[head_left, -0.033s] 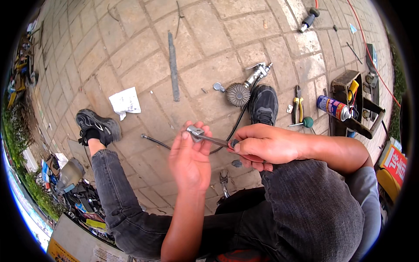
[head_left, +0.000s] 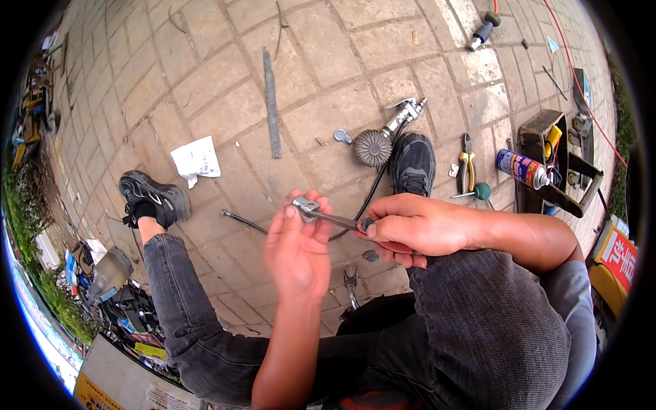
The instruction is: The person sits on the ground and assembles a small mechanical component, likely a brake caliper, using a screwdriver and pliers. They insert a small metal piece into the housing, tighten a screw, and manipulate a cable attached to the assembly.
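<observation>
My left hand [head_left: 295,266] is raised in front of me, its thumb and fingers closed on a small silver metal fitting [head_left: 301,203]. From the right, my right hand [head_left: 430,225] grips a red-handled tool [head_left: 389,247] with a grey metal shank. The shank's end meets the fitting; whether it goes inside I cannot tell. Below the hands on the paving lies a black hose [head_left: 244,222] with a metal end. It runs to a tyre inflator [head_left: 374,147] with a round, ribbed gauge cover and a silver trigger handle, next to my right shoe [head_left: 413,164].
Right of that shoe lie yellow-and-black pliers [head_left: 467,167], a green-handled screwdriver [head_left: 482,191], a blue spray can [head_left: 519,168] and a tool tray [head_left: 543,123]. A dark strip [head_left: 271,102] and a white packet [head_left: 196,160] lie ahead. A red hose [head_left: 581,82] crosses the far right.
</observation>
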A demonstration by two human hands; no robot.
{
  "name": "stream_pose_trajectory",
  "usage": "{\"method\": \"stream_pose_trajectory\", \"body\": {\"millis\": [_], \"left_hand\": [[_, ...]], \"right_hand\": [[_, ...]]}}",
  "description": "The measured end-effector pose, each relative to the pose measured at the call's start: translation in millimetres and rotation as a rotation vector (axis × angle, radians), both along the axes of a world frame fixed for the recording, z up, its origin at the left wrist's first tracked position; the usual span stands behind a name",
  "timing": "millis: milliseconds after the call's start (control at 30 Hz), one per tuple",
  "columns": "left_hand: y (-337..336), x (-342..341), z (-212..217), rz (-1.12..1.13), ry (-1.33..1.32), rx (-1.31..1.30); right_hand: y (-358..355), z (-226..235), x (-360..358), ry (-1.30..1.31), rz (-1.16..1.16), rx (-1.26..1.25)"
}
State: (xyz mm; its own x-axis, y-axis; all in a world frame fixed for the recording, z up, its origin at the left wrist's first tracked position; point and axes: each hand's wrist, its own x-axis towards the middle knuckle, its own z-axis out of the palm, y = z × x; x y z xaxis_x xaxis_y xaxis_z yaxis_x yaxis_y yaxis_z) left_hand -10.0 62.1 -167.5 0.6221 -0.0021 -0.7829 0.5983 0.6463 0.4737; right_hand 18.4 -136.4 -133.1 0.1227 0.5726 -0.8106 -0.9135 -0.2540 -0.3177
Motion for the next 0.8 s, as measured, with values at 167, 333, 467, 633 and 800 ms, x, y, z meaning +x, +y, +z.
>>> {"method": "stream_pose_trajectory", "body": {"millis": [167, 333, 467, 633, 800], "left_hand": [[0.8, 3.1, 2.2, -0.022, -0.089, 0.087], [-8.5, -13.3, 8.2, -0.153, -0.321, 0.263], [-19.5, -28.5, 14.3, -0.448, -0.648, 0.592], [-27.5, -21.4, 21.1, -0.610, -0.983, 0.913], [-26.9, -20.7, 25.4, -0.624, -1.026, 0.944]], "right_hand": [[-16.6, -2.3, -3.5, -0.118, 0.005, 0.064], [-32.8, -30.2, -25.3, -0.427, -0.205, -0.022], [-18.8, -26.9, -24.2, -0.153, -0.637, 0.233], [-15.0, -27.6, -27.0, -0.083, -0.684, 0.307], [-13.4, -35.0, -34.7, -0.026, -0.707, 0.334]]}}
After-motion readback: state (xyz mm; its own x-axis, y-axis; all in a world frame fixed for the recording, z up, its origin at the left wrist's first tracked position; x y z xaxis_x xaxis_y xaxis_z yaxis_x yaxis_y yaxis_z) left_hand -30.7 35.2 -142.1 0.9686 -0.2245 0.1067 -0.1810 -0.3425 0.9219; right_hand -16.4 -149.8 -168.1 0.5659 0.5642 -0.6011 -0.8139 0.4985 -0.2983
